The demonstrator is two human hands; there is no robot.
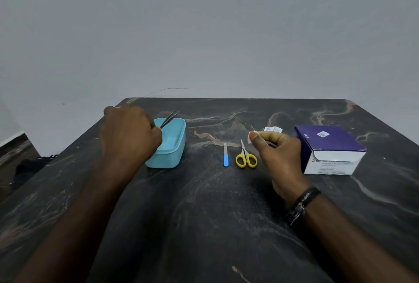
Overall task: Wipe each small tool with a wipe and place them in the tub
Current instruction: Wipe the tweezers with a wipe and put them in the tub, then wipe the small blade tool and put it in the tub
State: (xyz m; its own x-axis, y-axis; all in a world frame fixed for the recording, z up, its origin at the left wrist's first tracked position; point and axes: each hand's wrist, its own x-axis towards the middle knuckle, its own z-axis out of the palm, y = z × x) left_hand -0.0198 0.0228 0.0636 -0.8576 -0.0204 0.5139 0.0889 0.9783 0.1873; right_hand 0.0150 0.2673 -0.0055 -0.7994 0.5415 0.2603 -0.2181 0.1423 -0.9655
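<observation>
While the left hand (130, 133) pinches the tweezers (169, 119) at their near end, the tool hangs directly over the open teal tub (169, 158); its long axis runs up and away to the right, tips pointing past the tub's far rim; the fingers are closed on it, so the drop is a matter of letting go, and I judge the coming move turns on that one fact: the tweezers already sit above the tub's mouth, not beside it. The right hand (280, 158) is well apart on the other side, thumb and fingers pressed on a small white wipe (252, 136); it hovers just above the table (204, 214), nearest the two tools left to do. Yellow-handled scissors (246, 157) lie just beside that hand, blades pointing away from the person; a file with a blue handle (225, 158) lies parallel, just to their left, between scissors and tub. A purple and white box (330, 149) stands to the right; a torn sachet (273, 129) lies behind the right hand. The scissors look the likelier next pick, being nearest the wipe.
</observation>
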